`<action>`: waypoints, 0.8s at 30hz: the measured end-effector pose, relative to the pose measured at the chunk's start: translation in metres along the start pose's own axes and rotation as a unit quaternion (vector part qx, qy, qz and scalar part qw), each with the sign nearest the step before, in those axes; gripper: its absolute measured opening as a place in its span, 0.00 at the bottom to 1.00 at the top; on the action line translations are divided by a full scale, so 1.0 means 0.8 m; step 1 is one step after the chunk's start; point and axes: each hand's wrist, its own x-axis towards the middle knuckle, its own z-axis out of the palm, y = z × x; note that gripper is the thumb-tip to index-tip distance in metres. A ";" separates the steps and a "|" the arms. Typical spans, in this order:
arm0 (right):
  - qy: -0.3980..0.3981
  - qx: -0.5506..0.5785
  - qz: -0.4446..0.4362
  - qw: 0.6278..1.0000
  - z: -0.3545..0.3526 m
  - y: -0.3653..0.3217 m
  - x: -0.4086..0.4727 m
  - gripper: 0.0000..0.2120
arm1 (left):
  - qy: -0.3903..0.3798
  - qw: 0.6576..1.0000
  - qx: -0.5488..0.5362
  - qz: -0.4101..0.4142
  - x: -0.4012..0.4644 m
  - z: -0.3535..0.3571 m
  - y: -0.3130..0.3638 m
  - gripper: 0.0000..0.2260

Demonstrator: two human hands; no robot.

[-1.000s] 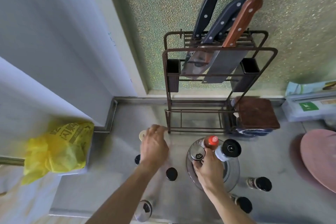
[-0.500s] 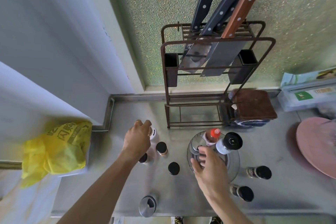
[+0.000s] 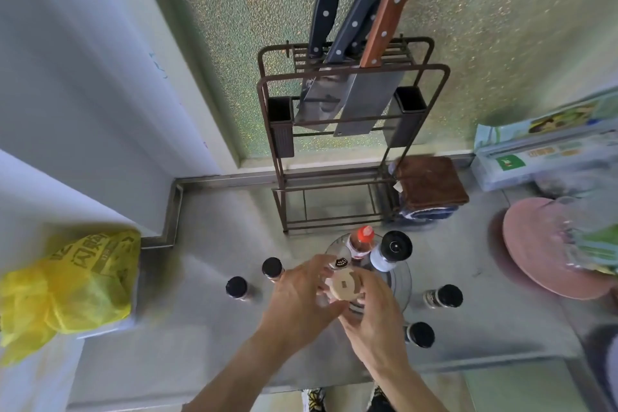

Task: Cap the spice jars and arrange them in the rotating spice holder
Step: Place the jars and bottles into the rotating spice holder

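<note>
A spice jar with a pale beige top (image 3: 344,285) is held over the counter between both hands. My left hand (image 3: 297,298) grips it from the left and my right hand (image 3: 371,314) holds it from the right and below. Just behind stands the round clear rotating holder (image 3: 399,278), carrying a red-capped bottle (image 3: 363,239), a black-topped white grinder (image 3: 391,249) and a shaker-top jar (image 3: 339,262). Black-capped jars stand on the steel counter: two on the left (image 3: 236,287) (image 3: 272,267) and two on the right (image 3: 444,296) (image 3: 419,334).
A brown wire knife rack (image 3: 351,150) with knives stands against the back wall. A brown folded cloth (image 3: 429,182) lies beside it. A pink round board (image 3: 548,244) and boxes (image 3: 541,154) are at the right. A yellow bag (image 3: 67,288) sits at the left.
My left hand lifted the pale-topped jar from the left of the counter and carried it right, in front of the holder. My right hand left the holder and met the jar.
</note>
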 end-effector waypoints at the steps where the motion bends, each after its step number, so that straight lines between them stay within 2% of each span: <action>1: -0.003 -0.010 0.015 1.000 0.001 0.012 -0.002 0.26 | -0.023 0.999 -0.032 -0.027 0.005 0.011 -0.003 0.25; 5: -0.016 -0.031 0.051 0.998 0.015 0.040 0.002 0.23 | -0.030 0.990 -0.079 -0.116 0.014 0.055 -0.012 0.15; 13: -0.060 -0.020 0.075 0.995 0.050 0.060 0.020 0.17 | -0.007 0.987 -0.075 -0.143 -0.001 0.100 -0.018 0.18; 17: -0.080 -0.029 0.070 0.994 0.058 0.066 0.021 0.18 | -0.024 0.980 -0.100 -0.168 -0.004 0.107 -0.018 0.18; 22: -0.117 -0.038 0.070 0.990 0.051 0.064 0.019 0.26 | -0.012 0.984 -0.089 -0.156 -0.015 0.096 -0.018 0.18; 24: -0.108 -0.051 0.085 0.989 0.038 0.054 0.013 0.27 | 0.007 0.986 -0.071 -0.153 -0.025 0.079 -0.024 0.19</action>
